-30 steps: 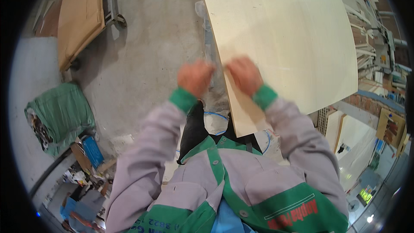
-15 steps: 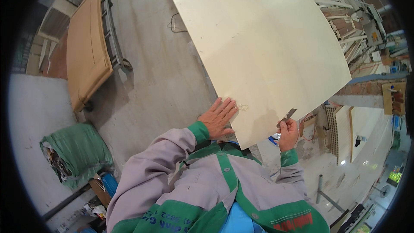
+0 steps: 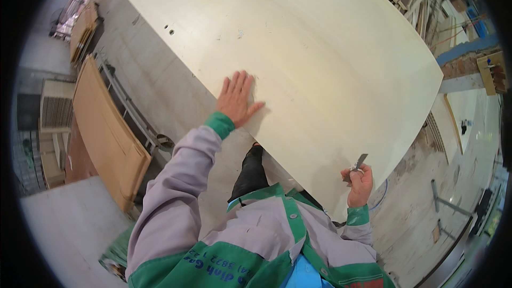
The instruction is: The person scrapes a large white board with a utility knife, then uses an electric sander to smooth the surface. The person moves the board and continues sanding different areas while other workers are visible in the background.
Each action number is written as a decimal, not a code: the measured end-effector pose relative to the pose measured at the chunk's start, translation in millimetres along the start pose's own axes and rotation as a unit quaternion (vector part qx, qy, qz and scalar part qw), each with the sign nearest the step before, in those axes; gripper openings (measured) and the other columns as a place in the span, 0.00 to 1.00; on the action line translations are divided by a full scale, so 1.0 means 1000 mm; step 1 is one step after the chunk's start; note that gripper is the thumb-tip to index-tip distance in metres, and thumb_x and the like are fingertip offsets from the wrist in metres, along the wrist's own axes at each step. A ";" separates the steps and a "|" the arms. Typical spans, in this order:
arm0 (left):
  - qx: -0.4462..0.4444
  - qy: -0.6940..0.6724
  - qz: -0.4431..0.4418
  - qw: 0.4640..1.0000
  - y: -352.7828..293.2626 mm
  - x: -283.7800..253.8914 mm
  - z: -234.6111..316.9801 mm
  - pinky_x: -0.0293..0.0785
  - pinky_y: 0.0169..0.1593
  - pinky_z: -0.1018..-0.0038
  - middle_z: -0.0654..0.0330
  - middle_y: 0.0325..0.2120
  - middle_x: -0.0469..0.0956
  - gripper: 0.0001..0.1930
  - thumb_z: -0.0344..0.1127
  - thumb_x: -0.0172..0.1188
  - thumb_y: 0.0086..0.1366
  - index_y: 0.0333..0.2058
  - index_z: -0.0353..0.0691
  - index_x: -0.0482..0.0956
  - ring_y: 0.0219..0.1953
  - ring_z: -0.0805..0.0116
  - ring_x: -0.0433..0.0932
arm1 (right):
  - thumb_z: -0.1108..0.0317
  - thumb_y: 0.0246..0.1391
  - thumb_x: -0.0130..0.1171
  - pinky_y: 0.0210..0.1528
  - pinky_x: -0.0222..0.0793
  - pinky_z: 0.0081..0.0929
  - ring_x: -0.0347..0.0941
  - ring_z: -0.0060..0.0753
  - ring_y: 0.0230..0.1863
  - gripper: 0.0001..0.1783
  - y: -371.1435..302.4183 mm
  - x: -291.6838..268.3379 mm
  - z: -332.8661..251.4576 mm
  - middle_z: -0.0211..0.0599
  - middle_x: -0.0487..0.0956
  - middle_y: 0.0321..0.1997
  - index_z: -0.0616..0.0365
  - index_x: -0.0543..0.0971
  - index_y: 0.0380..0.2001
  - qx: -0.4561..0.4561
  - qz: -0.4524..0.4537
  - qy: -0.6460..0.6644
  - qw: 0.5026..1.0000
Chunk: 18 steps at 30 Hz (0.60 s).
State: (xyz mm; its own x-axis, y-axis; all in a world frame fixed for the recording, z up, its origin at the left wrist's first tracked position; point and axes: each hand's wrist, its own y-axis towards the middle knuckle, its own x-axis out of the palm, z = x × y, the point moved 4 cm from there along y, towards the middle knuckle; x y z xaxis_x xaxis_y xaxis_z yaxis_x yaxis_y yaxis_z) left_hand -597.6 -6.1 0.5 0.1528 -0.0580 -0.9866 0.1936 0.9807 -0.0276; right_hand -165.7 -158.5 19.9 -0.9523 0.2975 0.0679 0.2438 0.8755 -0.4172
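Note:
Before me lies a large cream-coloured door panel [image 3: 330, 85], smooth, with two small round holes near its left edge and a few faint marks on its surface. My left hand [image 3: 236, 100] rests flat on the panel by that left edge, fingers spread, holding nothing. Over the panel's near right corner, my right hand [image 3: 360, 184] is closed around a small putty knife [image 3: 360, 162]. The grey metal blade points up and away from the fingers; its handle is mostly hidden in the grip.
Brown panels [image 3: 109, 133] lean on a metal-framed cart at the left. A green-wrapped bundle [image 3: 116, 250] sits at the lower left. Wood offcuts [image 3: 413, 0] are piled at the far right. A metal stand [image 3: 450, 202] is on the floor at the right.
My left hand has slid farther up along the panel's left edge. The view has shifted, bringing the panel's holes closer. My right hand still grips the putty knife near the corner.

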 end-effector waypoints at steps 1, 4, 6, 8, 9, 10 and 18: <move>-0.001 0.008 0.002 1.000 0.026 -0.003 -0.027 0.39 0.78 0.46 0.41 0.75 0.51 0.48 0.69 0.48 0.71 0.74 0.34 0.54 0.78 0.42 0.45 | 0.77 0.62 0.49 0.39 0.79 0.30 0.81 0.31 0.35 0.10 -0.003 0.018 0.003 0.44 0.83 0.38 0.61 0.70 0.47 0.002 0.010 0.007 1.000; -0.005 0.023 0.010 1.000 0.098 -0.012 -0.085 0.40 0.77 0.46 0.42 0.75 0.51 0.47 0.69 0.48 0.71 0.74 0.37 0.55 0.78 0.42 0.46 | 0.77 0.59 0.47 0.37 0.77 0.27 0.79 0.29 0.34 0.12 -0.016 0.074 0.008 0.41 0.81 0.37 0.61 0.71 0.47 0.017 0.028 0.021 0.999; -0.018 0.015 0.009 1.000 0.140 -0.014 -0.115 0.39 0.78 0.47 0.43 0.76 0.51 0.46 0.70 0.47 0.71 0.74 0.39 0.55 0.78 0.44 0.45 | 0.77 0.57 0.46 0.36 0.74 0.25 0.76 0.27 0.33 0.14 -0.026 0.111 0.009 0.39 0.80 0.35 0.61 0.71 0.47 0.019 0.044 0.030 0.998; -0.044 -0.004 0.020 0.999 0.180 -0.016 -0.148 0.37 0.78 0.48 0.44 0.76 0.49 0.47 0.72 0.46 0.70 0.75 0.42 0.55 0.79 0.46 0.44 | 0.77 0.56 0.45 0.36 0.71 0.24 0.73 0.24 0.32 0.16 -0.029 0.147 0.007 0.36 0.78 0.34 0.62 0.71 0.48 0.007 0.066 0.039 0.997; -0.060 -0.007 0.012 0.998 0.197 -0.015 -0.163 0.36 0.78 0.49 0.45 0.76 0.49 0.46 0.71 0.46 0.70 0.75 0.43 0.54 0.79 0.46 0.43 | 0.70 0.63 0.48 0.36 0.69 0.24 0.70 0.22 0.32 0.15 -0.031 0.162 0.004 0.33 0.76 0.34 0.64 0.74 0.50 -0.004 0.066 0.019 0.998; -0.069 -0.008 0.019 0.997 0.212 -0.014 -0.180 0.36 0.78 0.49 0.45 0.77 0.48 0.46 0.71 0.46 0.70 0.75 0.44 0.54 0.79 0.46 0.42 | 0.66 0.65 0.49 0.37 0.69 0.24 0.69 0.22 0.32 0.16 -0.031 0.177 0.003 0.32 0.77 0.34 0.64 0.75 0.51 0.008 0.072 0.009 0.997; -0.025 -0.007 -0.016 1.000 0.267 -0.025 -0.270 0.34 0.79 0.50 0.46 0.78 0.45 0.50 0.73 0.46 0.68 0.76 0.44 0.50 0.80 0.47 0.38 | 0.57 0.69 0.58 0.39 0.69 0.22 0.73 0.21 0.35 0.20 -0.010 0.278 0.005 0.32 0.82 0.36 0.64 0.85 0.48 -0.034 0.164 -0.124 0.978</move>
State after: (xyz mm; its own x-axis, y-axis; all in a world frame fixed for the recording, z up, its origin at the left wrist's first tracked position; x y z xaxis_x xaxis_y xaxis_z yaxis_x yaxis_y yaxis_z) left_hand -811.6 307.6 -26.1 0.1617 -0.0911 -0.9826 0.1501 0.9864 -0.0667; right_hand -433.6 -86.6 37.9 -0.8343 0.4724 -0.2843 0.5468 0.7746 -0.3177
